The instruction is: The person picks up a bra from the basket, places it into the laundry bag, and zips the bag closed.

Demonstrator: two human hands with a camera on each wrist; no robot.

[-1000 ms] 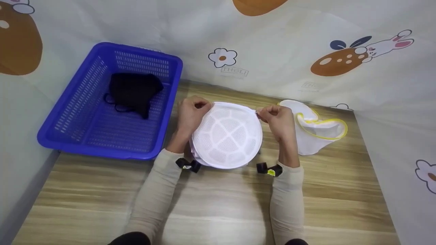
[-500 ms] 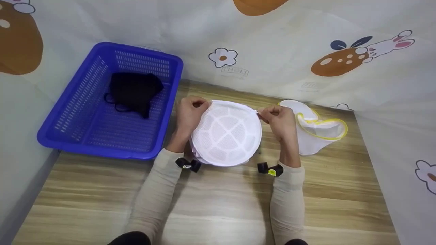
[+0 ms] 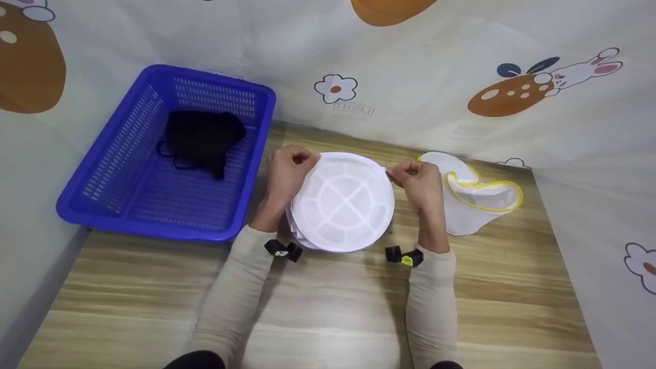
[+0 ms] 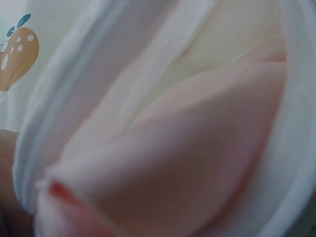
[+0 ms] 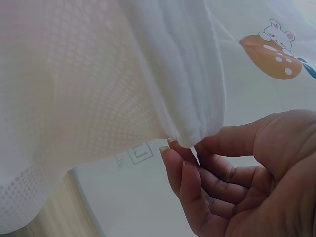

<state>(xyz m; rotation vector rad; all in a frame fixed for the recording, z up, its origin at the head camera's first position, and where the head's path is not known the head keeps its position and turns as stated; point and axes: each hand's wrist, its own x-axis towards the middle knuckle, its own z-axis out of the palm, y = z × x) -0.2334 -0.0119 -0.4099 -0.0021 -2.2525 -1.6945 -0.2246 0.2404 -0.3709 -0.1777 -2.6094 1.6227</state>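
Observation:
A round white mesh laundry bag (image 3: 344, 202) is held up over the table, its flat wheel-patterned end facing the head camera. My left hand (image 3: 287, 171) pinches its rim at the upper left. With thumb and fingers, my right hand (image 3: 421, 184) pinches the edge at the upper right; in the right wrist view that hand (image 5: 242, 182) grips the end of a white fabric band beside the mesh. Pale pink cloth (image 4: 197, 148) shows blurred between the white edges in the left wrist view. Whether the bag's zip is open cannot be made out.
A blue plastic basket (image 3: 154, 230) stands at the left with a black cloth item (image 3: 202, 138) with thin loops inside. To the right lies a white mesh bag with yellow trim (image 3: 466, 215). A printed curtain (image 3: 410, 77) closes off the back.
Both hands keep their pinch on the laundry bag. The bag has shifted only slightly, its lower edge rising a little. The basket and yellow-trimmed bag have stayed put.

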